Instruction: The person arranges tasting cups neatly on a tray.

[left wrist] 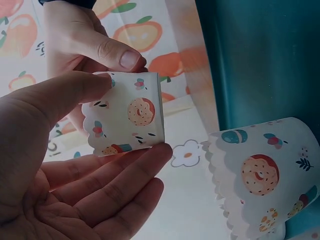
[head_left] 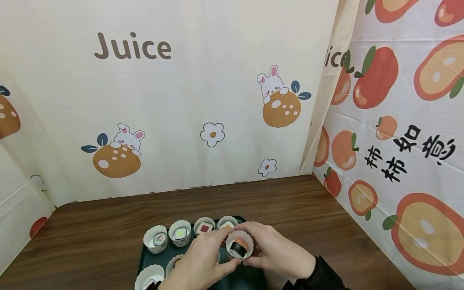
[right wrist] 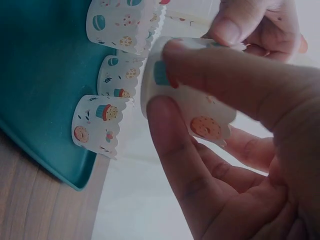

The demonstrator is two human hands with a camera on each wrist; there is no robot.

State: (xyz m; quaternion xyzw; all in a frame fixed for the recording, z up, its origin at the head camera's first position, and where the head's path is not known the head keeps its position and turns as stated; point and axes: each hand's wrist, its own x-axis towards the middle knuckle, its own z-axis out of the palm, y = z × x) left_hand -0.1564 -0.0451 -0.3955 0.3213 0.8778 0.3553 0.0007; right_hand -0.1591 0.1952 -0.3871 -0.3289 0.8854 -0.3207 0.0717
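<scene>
Both hands hold one white scalloped paper cup [left wrist: 120,120] printed with doughnuts and cupcakes. In the head view it is raised over the dark green tray [head_left: 237,282], its mouth turned toward the camera. Inside lies a sushi piece [head_left: 238,249] with an orange top and a black band. My left hand [head_left: 203,257] grips the cup's left side between thumb and fingers. From the other side my right hand [head_left: 277,249] grips it too, thumb low and fingers above. The right wrist view shows two right-hand fingertips pressed against the cup's wall.
Along the tray's far edge stands a row of similar cups, including one with a green-and-white piece [head_left: 180,233] and one with a red-centred piece [head_left: 204,228]. Another cup [head_left: 149,276] sits near left. The brown wooden table [head_left: 90,241] meets printed curtains behind and at right.
</scene>
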